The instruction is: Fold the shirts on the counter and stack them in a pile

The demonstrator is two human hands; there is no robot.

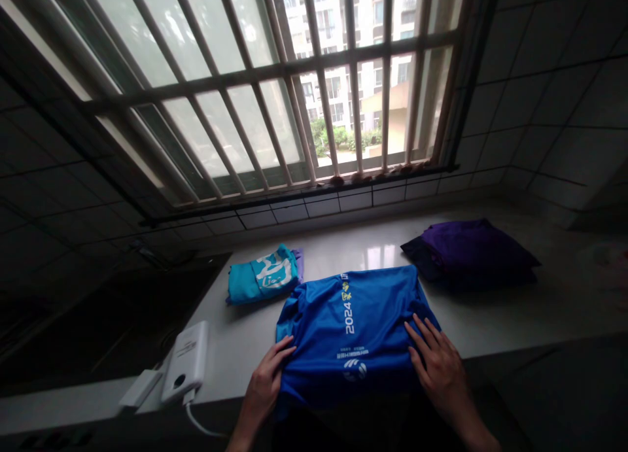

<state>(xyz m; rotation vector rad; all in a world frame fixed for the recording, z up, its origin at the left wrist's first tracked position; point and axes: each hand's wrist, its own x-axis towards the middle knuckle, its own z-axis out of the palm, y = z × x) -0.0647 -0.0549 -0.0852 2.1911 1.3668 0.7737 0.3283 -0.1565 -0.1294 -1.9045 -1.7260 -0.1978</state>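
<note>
A blue shirt (314,321) with white and yellow print lies partly folded on the light countertop, its near edge hanging over the front. On its left edge rests my left hand (267,377), fingers stretched over the cloth. My right hand (436,364) lies on the right side of the shirt with its fingers spread flat. Behind the shirt to the left is a folded turquoise garment (245,282) with a white print, a bit of lilac cloth (299,262) showing beside it. To the right sits a stack with a folded purple garment (471,243) on top of dark cloth (417,256).
A white power bank (189,357) with a plugged-in cable (199,426) stands at the counter's left front, beside a small white block (140,388). Further left is a dark recessed area (98,321). A barred window (289,66) rises behind the countertop (230,347).
</note>
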